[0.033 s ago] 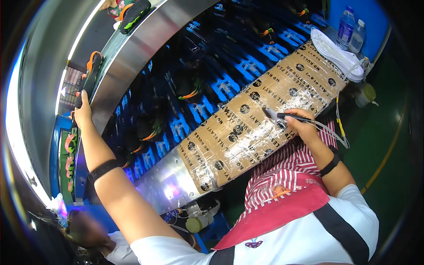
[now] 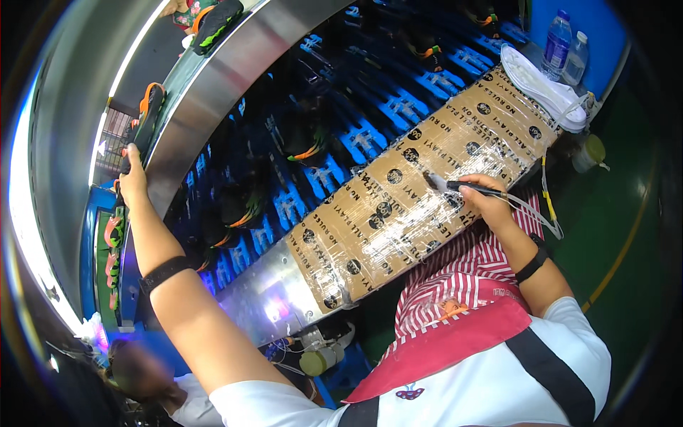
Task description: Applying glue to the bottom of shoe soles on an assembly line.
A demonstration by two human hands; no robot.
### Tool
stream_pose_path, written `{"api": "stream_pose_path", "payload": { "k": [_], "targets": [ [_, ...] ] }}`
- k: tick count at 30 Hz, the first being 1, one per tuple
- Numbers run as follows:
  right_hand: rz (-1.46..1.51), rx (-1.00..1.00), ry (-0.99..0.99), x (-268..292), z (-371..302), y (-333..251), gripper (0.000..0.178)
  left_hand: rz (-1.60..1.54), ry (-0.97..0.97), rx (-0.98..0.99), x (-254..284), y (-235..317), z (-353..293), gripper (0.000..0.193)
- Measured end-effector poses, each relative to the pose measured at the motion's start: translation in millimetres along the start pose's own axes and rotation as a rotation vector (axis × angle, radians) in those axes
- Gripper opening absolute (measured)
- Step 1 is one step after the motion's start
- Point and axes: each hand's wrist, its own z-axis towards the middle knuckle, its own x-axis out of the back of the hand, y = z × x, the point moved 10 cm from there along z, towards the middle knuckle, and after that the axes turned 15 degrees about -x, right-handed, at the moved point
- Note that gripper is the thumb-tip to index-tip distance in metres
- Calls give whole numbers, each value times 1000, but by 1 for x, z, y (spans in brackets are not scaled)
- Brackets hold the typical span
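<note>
Stretched out to the far left, my left hand (image 2: 133, 178) is closed on the near end of a dark shoe (image 2: 147, 122) with orange trim. The shoe lies on the belt behind the curved metal rail; the hand's far fingers are partly hidden. My right hand (image 2: 485, 203) grips the black handle of a brush (image 2: 455, 186). The brush tip points left, low over the cardboard-covered bench (image 2: 377, 228), and I cannot tell whether it touches. A pale tube (image 2: 544, 222) trails from the handle's rear end.
Dark shoes with orange and green trim (image 2: 306, 151) sit along blue holders (image 2: 364, 139) beyond the bench. Another shoe (image 2: 215, 27) rides the belt at top left. White shoe-shaped pieces (image 2: 544, 85) and two bottles (image 2: 556, 44) stand at the right end. A person (image 2: 146, 377) is at lower left.
</note>
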Motion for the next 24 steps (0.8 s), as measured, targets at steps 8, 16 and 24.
{"api": "stream_pose_path", "payload": {
  "k": [8, 16, 24],
  "targets": [
    [30, -4, 54, 15, 12, 9, 21, 226, 230, 253, 24, -100, 5, 90],
    [4, -13, 71, 20, 10, 14, 20, -154, 94, 508, 6, -199, 27, 92],
    [0, 23, 134, 25, 8, 8, 21, 493, -188, 245, -6, -146, 31, 82]
  ]
}}
